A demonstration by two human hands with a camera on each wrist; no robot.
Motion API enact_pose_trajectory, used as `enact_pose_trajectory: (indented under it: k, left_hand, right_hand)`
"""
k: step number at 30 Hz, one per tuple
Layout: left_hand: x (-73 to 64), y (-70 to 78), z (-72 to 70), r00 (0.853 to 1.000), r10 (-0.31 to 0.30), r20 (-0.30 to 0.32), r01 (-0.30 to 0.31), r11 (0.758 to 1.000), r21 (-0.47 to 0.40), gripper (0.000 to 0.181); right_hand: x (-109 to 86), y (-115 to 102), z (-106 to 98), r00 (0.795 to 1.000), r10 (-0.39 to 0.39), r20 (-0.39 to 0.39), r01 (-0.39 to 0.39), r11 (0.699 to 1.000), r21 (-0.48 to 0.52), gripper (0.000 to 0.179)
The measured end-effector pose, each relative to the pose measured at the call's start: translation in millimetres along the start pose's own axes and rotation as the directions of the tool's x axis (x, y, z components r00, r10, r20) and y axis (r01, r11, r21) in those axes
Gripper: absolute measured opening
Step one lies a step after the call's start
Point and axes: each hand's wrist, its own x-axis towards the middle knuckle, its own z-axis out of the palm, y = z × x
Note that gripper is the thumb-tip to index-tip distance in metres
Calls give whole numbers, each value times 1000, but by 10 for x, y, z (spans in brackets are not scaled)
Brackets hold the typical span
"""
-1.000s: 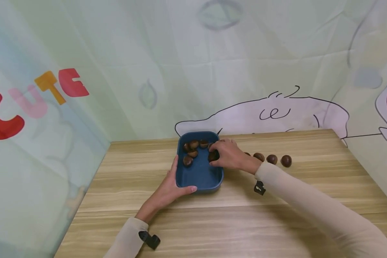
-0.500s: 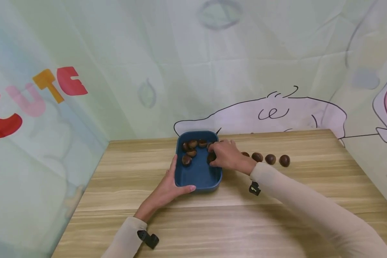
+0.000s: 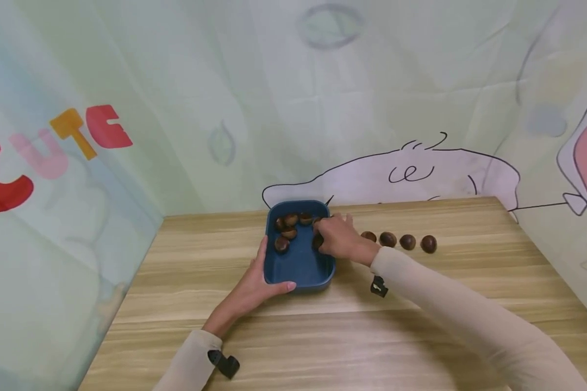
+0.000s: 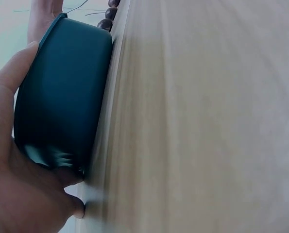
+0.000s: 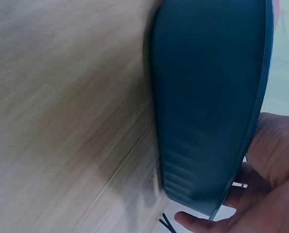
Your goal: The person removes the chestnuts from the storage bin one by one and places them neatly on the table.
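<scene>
Tray (image 3: 298, 269) at left hand (image 3: 249, 288): looks smooth plastic, low sheen. Nuts (image 3: 408, 242) right of right hand (image 3: 339, 237): glossy. Table (image 3: 293, 347) beneath both: wood-grained, smooth.

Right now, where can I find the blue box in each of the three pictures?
Head: blue box, just below the picture's centre.
Left wrist: blue box, left half, outer wall visible.
Right wrist: blue box, right of centre, reaching the top edge.
Shared landmark: the wooden table.

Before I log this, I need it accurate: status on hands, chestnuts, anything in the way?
Left hand against blue box, near-left corner. Right hand over right side, pinching a chestnut inside. Four chestnuts visible on table. No obstruction seen.
</scene>
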Motion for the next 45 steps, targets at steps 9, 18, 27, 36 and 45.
enact_pose_trajectory:
  k: [9, 18, 27, 36, 45]
  left_hand:
    - [-7, -8, 25, 1000, 0, -1, 0, 1000, -2, 132]
    - [-5, -4, 3, 1000, 3, -5, -3, 1000, 3, 132]
    - [-3, -5, 5, 1000, 17, -3, -17, 1000, 1, 133]
    - [-7, 9, 13, 1000, 3, -10, -3, 1000, 17, 135]
    - [2, 13, 15, 1000, 9, -4, -9, 1000, -5, 135]
  right_hand:
    - [-139, -30, -78, 995, -24, -99, 25, 1000, 7, 38]
    - [-298, -85, -212, 986, -5, -165, 11, 999, 38, 39]
    - [-460, 8, -175, 978, -41, -206, 75, 984, 163, 38]
    - [-649, 153, -194, 968, -22, -252, 98, 951, 293, 37]
    - [-783, 344, -213, 958, -6, -287, 117, 922, 370, 37]
